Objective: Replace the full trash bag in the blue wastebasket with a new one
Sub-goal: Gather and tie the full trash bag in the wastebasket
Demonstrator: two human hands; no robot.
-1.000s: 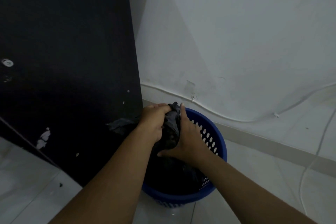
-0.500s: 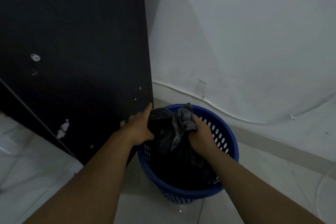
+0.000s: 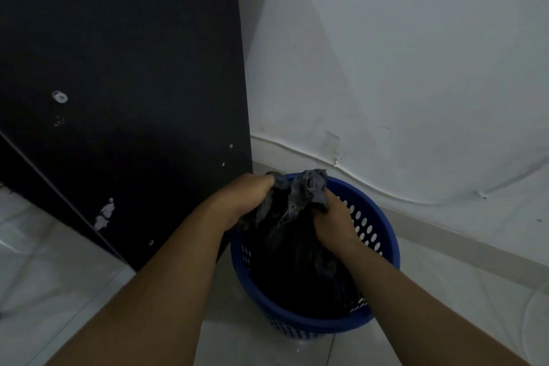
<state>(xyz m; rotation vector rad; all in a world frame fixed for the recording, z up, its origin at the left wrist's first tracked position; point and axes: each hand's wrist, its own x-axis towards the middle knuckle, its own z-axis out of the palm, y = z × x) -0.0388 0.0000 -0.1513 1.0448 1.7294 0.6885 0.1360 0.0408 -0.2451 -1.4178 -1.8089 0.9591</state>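
Below, two bare forearms were seen reaching forward to one blue wastebasket (image 3: pixel 383 258) standing upright on the tiled floor (image 3: pixel 53 270), its open mouth upward. Inside it one black trash bag (image 3: pixel 294 235) was held, its gathered neck pointing up. The left hand (image 3: pixel 246 200) was clenched on the neck's left side, the right hand (image 3: pixel 332 223) on its right; each grip was closed on plastic. Compared with a second earlier, the hands were set further apart. Beyond, one dark cabinet panel (image 3: pixel 124 74) and a white wall (image 3: pixel 416 53) were seen.
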